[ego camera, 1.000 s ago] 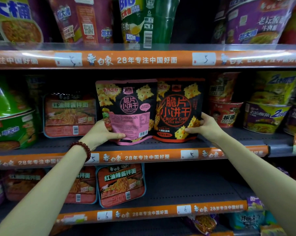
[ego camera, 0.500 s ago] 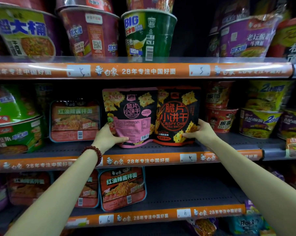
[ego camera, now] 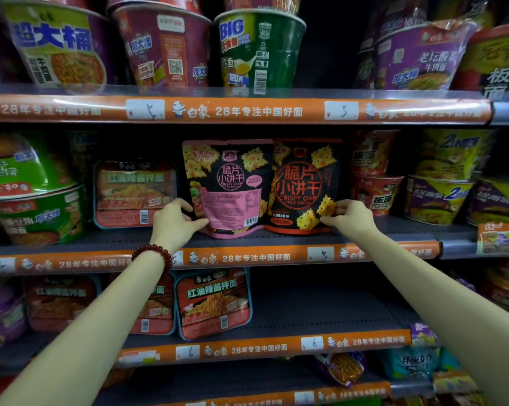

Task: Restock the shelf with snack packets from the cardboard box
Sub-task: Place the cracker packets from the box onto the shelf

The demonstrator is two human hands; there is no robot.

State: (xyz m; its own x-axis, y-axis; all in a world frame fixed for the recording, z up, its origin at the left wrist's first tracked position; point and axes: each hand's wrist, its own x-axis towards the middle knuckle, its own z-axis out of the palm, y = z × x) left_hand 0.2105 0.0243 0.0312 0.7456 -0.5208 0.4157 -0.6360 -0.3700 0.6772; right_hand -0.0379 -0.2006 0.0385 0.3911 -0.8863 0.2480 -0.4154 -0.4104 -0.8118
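Store shelving fills the view: grey perforated metal shelves (ego camera: 320, 306) stacked in tiers, each front edge carrying an orange printed strip (ego camera: 247, 111) with white handwritten price tags (ego camera: 341, 110). Recesses behind the stock are dark. Glare streaks on the top strip's plastic cover; the light source itself is not visible.

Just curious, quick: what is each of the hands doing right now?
Left hand: closed on the lower left edge of the pink packet.
Right hand: pinching the lower right edge of the red packet.
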